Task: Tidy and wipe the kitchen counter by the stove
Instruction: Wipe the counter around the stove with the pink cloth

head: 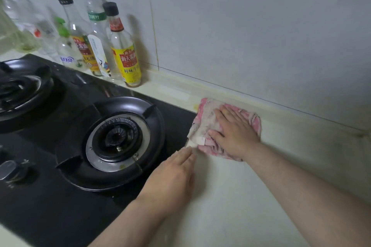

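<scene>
A pink and white cloth (206,120) lies crumpled on the cream counter (251,196), just right of the black gas stove (60,166). My right hand (234,132) presses flat on the cloth with straight, spread fingers. My left hand (172,178) rests on the counter at the stove's right edge, fingers straight and together, fingertips near the cloth's lower left corner.
Several sauce and oil bottles stand along the wall behind the stove, the nearest a yellow-labelled bottle (126,53). The right burner (118,140) sits close to my left hand. A stove knob (10,170) is at the lower left. The grey tiled wall (261,35) borders the counter.
</scene>
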A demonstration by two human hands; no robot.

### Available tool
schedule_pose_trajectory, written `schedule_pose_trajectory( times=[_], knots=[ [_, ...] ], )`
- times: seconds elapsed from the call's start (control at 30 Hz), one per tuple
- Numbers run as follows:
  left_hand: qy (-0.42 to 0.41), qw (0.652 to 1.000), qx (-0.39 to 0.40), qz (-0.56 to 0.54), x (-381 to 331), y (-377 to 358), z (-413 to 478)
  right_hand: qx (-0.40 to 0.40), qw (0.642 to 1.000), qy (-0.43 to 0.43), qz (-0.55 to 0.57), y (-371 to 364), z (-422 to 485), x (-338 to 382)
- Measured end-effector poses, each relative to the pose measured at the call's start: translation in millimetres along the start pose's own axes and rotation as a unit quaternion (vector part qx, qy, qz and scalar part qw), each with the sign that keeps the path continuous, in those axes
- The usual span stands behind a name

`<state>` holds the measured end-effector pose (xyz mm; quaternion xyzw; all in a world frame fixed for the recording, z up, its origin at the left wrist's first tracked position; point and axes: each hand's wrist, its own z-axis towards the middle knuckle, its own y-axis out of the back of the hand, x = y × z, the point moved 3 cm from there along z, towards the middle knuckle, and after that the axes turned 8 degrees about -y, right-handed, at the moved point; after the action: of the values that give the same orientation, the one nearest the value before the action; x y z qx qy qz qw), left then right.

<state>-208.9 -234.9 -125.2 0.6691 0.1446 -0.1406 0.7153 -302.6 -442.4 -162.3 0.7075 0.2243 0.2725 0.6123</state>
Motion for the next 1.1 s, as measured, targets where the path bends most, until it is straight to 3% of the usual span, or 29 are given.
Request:
schedule_pose_trajectory(
  times=[0.2,0.3,0.8,1.1],
  knots=[
    [0.142,0.99,0.005,-0.017,24.0,-13.2,20.0,0.004,1.0,-0.011,0.005,0.1,8.0,4.3],
    [0.147,0.989,0.013,0.015,20.7,-14.4,23.4,0.014,1.0,-0.006,0.012,-0.6,13.9,10.6],
    [0.142,0.989,0.007,-0.028,24.0,-12.5,19.4,0.058,0.996,0.042,0.059,-0.3,79.6,88.4],
    [0.155,0.987,0.04,-0.026,21.9,-12.5,16.9,0.12,0.99,0.067,0.045,8.3,76.9,84.9]
  ],
)
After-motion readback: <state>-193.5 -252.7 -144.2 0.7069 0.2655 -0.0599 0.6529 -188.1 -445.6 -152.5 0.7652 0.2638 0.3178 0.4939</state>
